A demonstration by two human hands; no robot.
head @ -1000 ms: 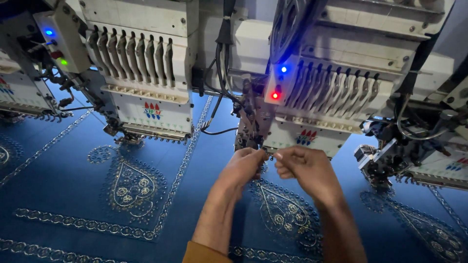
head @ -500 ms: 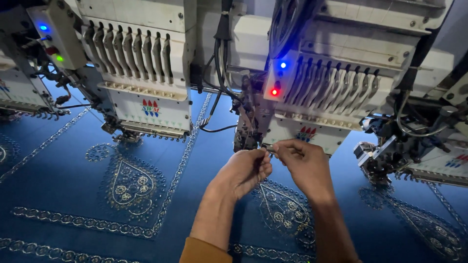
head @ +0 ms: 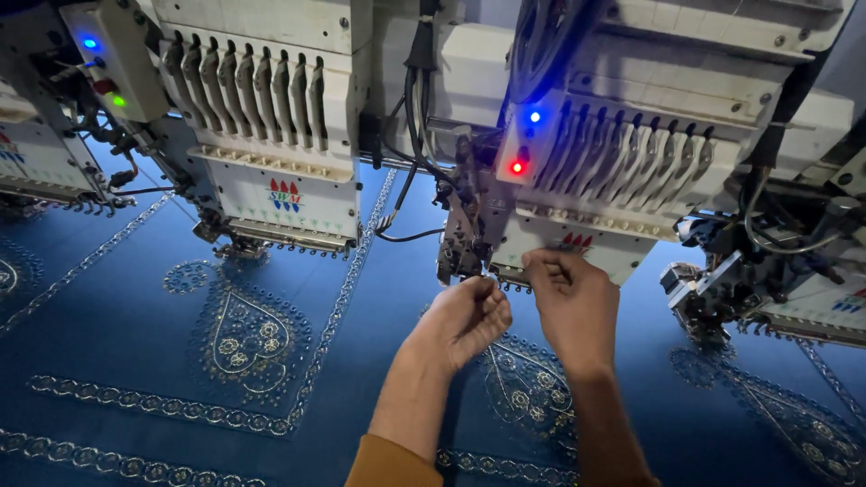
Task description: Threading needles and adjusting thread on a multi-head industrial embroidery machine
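While both hands work just below the white multi-needle embroidery head (head: 586, 180) with its red and blue lights, the left hand (head: 465, 320) curls with fingertips pressed together and the right hand (head: 573, 302) likewise pinches, seemingly a fine thread too thin to see, above the blue embroidered fabric (head: 135, 343).

The fabric (head: 135, 343) is a deep royal blue, stitched all over with silvery-white embroidery: heart-shaped paisley motifs (head: 251, 338) filled with little flowers, plus beaded-looking border lines (head: 347, 271) running across and along it. The embroidery heads (head: 271, 117) are off-white/cream with small red and blue marks on the front. The control box (head: 532, 135) glows with one blue light and one red; another box (head: 113, 59) shows blue, red and green. The cables (head: 415, 108) are black. The sleeve cuff (head: 388, 464) is mustard orange.
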